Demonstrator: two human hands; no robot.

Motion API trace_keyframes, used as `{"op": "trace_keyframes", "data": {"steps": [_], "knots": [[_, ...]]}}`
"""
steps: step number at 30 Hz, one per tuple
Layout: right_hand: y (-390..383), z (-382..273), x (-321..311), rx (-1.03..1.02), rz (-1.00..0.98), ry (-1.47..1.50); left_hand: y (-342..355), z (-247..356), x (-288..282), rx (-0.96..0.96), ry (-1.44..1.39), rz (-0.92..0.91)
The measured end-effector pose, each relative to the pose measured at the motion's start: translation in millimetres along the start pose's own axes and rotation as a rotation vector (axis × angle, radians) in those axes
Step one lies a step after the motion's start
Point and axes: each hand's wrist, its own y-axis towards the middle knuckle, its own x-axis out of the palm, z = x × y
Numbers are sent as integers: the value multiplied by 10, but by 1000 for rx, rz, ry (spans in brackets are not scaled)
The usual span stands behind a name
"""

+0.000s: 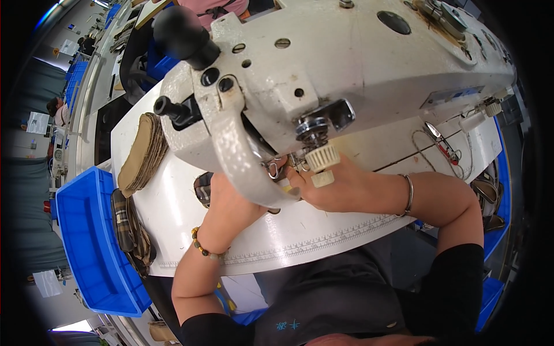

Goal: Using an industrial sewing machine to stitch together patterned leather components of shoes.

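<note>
At the lower edge of the frame is a dark apron point(329, 288), and beyond it the curved front of a white worktop point(173, 225), marked with a printed ruler scale point(288, 247). Near the centre, the left hand point(239, 196) and right hand point(334, 184) meet under the head of a white sewing machine point(346, 63). Its curved guard point(236, 150) and cream knob point(323, 155) hide many of the fingers, so I cannot tell whether either hand is grasping anything. A dark plaid piece point(202, 189) shows just left of the left hand, partly covered by it. Farther out, red-handled snips point(441, 141) lie at right; at left are a stack of tan pieces point(141, 153), a plaid bundle point(128, 228) and a blue bin point(95, 242). Someone in pink point(210, 7) appears at the top, and grey curtains point(34, 173) line the far left.
</note>
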Motion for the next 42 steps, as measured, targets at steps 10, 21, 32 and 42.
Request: {"op": "trace_keyframes", "data": {"steps": [10,21,32,42], "knots": [[-21,61,-60,-10,-133,-93,-33,-27,-49,10,166,16],[55,193,269,192,261,44,-24,-16,56,75,115,224],[36,310,319,150,165,-39,-96,-197,139,86,240,297],[100,125,78,31,92,287,-44,-54,-145,-56,112,3]]}}
